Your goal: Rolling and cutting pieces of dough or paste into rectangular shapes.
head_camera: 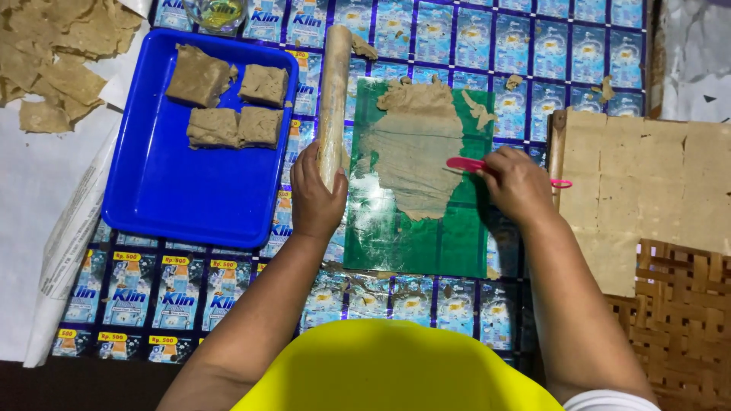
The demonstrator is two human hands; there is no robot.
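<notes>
Gripping the near end of a wooden rolling pin (pixel 333 99), the left hand (pixel 314 194) is closed round it; pin lies upright along the left edge of a green plastic sheet (pixel 449 243). Right hand (pixel 519 185) is pinched shut on a pink cutter (pixel 476 165) w/ its tip on the flattened brown dough (pixel 413 156) — dough sits on the sheet's upper half; hands well apart. Blue tray (pixel 183 198) at left holds four dough blocks (pixel 228 95); thin dough sheets (pixel 647 183) lie at right on a woven mat (pixel 678 320).
</notes>
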